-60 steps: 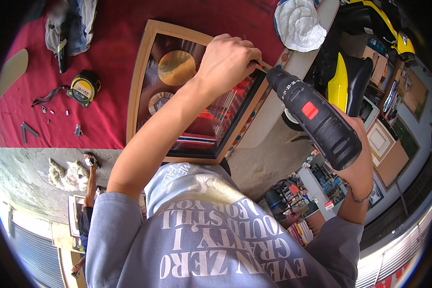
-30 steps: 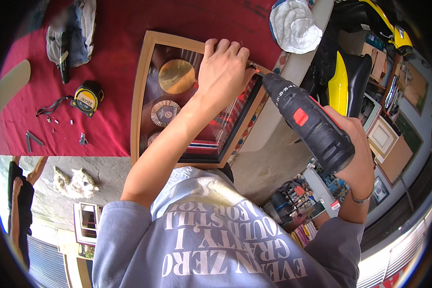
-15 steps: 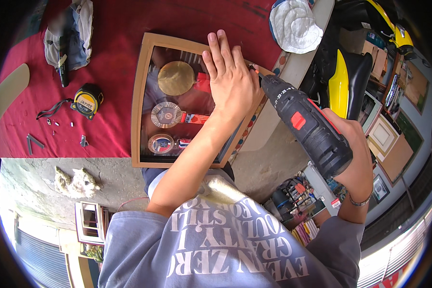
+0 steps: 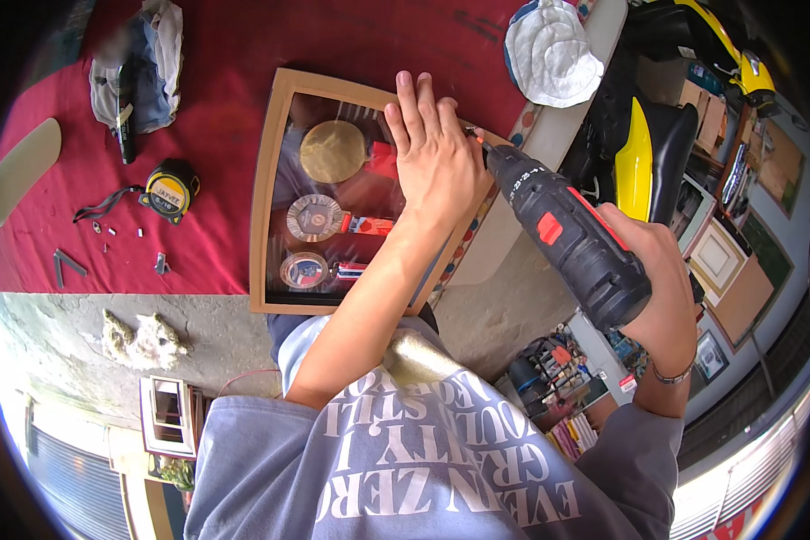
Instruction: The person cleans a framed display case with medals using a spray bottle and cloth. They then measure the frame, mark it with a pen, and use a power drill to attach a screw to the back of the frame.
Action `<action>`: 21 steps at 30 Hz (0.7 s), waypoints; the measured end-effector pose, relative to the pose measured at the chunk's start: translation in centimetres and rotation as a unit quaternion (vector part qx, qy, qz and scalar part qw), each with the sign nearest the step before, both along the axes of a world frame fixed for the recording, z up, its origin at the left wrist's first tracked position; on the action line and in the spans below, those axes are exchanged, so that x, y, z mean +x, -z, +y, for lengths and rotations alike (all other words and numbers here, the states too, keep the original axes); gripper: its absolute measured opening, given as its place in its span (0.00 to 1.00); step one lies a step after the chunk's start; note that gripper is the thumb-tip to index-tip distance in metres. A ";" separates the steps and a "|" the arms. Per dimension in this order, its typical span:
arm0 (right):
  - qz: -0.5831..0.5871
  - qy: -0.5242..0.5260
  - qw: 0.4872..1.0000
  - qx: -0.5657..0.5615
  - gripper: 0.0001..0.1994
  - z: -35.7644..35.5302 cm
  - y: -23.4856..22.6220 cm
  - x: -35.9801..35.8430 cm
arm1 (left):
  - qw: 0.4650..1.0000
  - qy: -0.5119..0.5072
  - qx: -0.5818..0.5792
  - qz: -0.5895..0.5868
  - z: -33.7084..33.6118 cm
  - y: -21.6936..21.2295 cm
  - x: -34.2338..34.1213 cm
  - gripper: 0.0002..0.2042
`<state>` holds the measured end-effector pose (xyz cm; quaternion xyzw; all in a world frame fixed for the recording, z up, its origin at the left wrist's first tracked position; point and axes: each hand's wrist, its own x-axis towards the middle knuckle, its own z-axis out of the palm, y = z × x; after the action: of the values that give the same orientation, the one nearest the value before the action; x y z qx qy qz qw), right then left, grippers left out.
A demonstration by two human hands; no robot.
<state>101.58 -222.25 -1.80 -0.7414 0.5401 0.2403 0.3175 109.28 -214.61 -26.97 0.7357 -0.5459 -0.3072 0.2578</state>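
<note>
Left of the wooden shadow-box frame [image 4: 265, 193], on the red cloth [image 4: 225, 243], lie a yellow tape measure [image 4: 171, 189] and small loose hardware, well apart from the work. Left hand [image 4: 436, 157] rests flat, fingers extended, on the frame's glass near its right rail, gripping nothing. Right hand [image 4: 657, 279] is clenched around the cordless drill [image 4: 567, 243], whose long axis slants up-left, bit tip touching the right rail just beside the left hand's thumb side; open room lies right of the frame, beyond the table edge.
</note>
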 end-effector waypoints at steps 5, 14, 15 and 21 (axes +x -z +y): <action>0.067 -0.035 0.996 0.043 0.28 -0.4 -0.6 0.4 | 1.000 -0.011 -0.001 0.005 -0.1 -0.2 0.3 0.21; -0.002 -0.089 0.995 -0.046 0.18 0.3 0.2 -1.9 | 1.000 -0.006 -0.021 0.001 0.2 -0.2 0.1 0.21; 0.015 -0.118 0.991 -0.068 0.20 0.3 -0.4 -1.9 | 1.000 -0.004 -0.023 -0.003 0.1 0.0 0.1 0.21; 0.005 -0.034 0.989 -0.143 0.31 -0.1 -3.3 -4.6 | 0.999 0.026 -0.038 0.010 0.1 -1.0 0.9 0.38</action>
<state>97.00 -222.39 1.49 -0.7956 0.5453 0.1750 0.1976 110.16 -214.52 -25.97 0.7077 -0.5735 -0.3000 0.2833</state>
